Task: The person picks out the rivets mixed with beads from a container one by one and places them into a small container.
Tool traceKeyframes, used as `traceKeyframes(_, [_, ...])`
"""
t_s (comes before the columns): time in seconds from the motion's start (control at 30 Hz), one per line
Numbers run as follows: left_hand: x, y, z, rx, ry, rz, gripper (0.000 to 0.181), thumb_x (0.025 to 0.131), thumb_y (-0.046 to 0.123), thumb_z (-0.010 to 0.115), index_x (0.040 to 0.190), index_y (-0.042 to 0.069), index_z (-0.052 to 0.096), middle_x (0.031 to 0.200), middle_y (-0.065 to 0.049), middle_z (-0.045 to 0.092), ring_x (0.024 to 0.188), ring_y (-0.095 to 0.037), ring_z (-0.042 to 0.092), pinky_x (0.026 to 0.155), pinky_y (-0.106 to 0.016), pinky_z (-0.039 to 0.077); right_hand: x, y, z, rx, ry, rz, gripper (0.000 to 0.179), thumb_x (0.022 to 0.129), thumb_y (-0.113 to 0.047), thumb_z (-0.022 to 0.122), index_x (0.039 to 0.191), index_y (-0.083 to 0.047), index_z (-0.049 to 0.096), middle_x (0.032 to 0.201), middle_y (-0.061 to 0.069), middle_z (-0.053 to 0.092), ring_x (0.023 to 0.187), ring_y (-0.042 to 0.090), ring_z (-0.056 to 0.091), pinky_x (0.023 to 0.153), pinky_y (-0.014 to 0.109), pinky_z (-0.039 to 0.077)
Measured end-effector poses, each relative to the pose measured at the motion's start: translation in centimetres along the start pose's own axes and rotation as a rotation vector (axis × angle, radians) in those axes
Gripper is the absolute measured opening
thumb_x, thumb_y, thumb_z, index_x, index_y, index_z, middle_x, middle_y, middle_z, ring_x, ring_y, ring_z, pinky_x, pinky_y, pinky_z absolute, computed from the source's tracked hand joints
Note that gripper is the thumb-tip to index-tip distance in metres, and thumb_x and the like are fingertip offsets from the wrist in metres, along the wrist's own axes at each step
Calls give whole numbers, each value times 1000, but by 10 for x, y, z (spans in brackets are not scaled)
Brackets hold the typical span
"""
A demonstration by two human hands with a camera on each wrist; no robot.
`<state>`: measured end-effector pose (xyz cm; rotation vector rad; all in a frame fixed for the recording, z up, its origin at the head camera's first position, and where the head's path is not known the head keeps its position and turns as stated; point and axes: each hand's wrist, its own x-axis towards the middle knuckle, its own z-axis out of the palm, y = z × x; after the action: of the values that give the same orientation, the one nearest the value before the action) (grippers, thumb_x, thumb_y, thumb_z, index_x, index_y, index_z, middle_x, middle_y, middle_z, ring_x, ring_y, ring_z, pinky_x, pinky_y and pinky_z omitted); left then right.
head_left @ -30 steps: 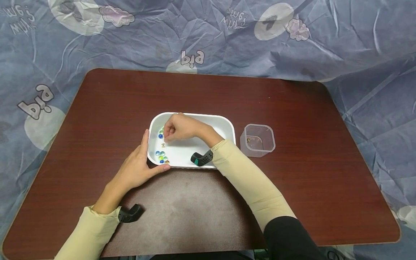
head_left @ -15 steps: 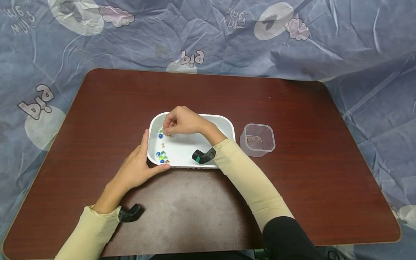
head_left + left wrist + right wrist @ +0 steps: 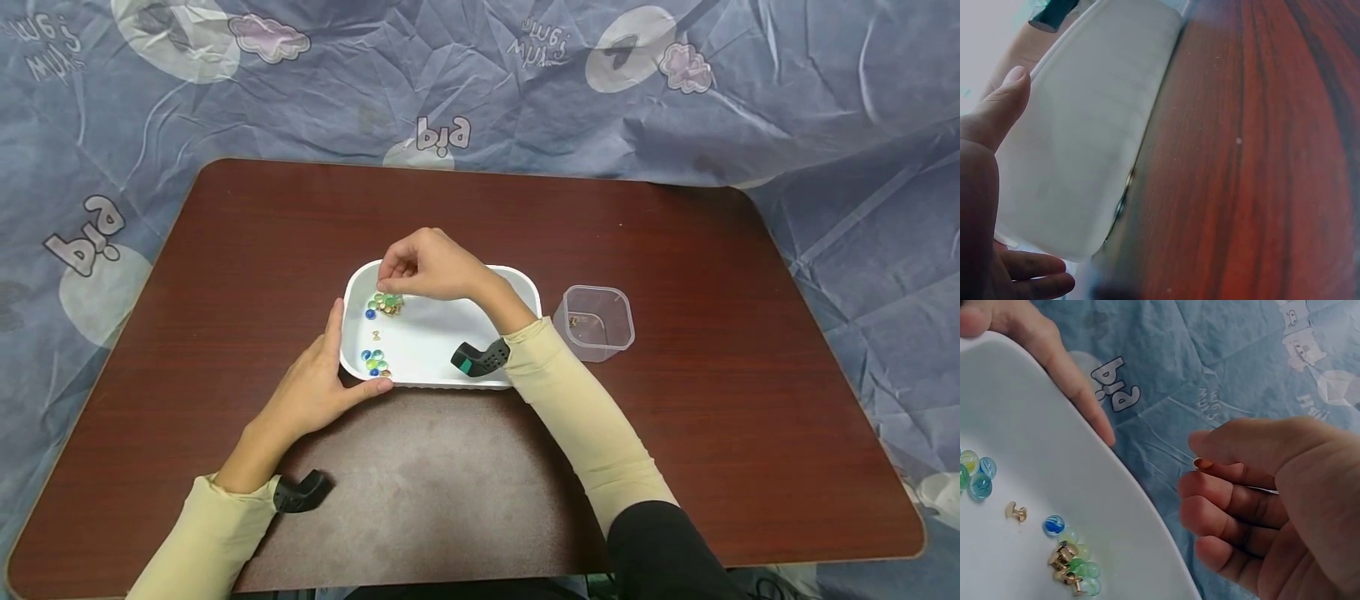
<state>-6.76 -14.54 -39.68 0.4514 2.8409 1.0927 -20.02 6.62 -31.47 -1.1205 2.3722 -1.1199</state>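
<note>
My left hand [image 3: 313, 385] lies along the left end of a white tray [image 3: 435, 343], fingers straight against its outside, thumb [image 3: 1007, 103] on the near rim. Above the tray's far left part, my right hand [image 3: 437, 268] pinches a small gold stud [image 3: 1202, 463] between thumb and forefinger; the fingers mostly cover it. Below that hand is a mixed pile of gold studs [image 3: 1063, 553] and green and clear marbles [image 3: 1088, 569], with a blue marble [image 3: 1054, 525] beside it. One gold stud [image 3: 1016, 511] lies alone. More marbles [image 3: 374, 364] sit in the near left corner.
A clear plastic box [image 3: 621, 327] stands right of the tray, with something small and gold inside. Both are on a brown wooden table [image 3: 720, 367]. A blue patterned cloth [image 3: 510, 92] hangs behind. Each wrist wears a black camera [image 3: 302, 493].
My right hand has moved away from me and a little right, rising from the pile with the gold stud and uncovering the studs and marbles. My left hand stays put.
</note>
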Motion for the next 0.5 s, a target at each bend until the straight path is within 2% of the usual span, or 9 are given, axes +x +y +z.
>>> traceKeyframes(0.3, [0,0,0,5,4,-4,122,82,54,76,157,3,-6,150,-31,34,133,-42,41,103,-57,34,-14,-11,-13,-10,31,-2,5,87,-14,75,85,-9,75,73,-3,67,70,9,59,68,22,47])
traceKeyframes(0.5, [0,0,0,5,-3,-14,123,82,55,76,157,3,-6,150,-31,34,132,-42,42,103,-57,35,-31,-13,-20,29,63,23,4,86,-11,76,85,-7,75,75,-1,69,71,11,62,67,24,49])
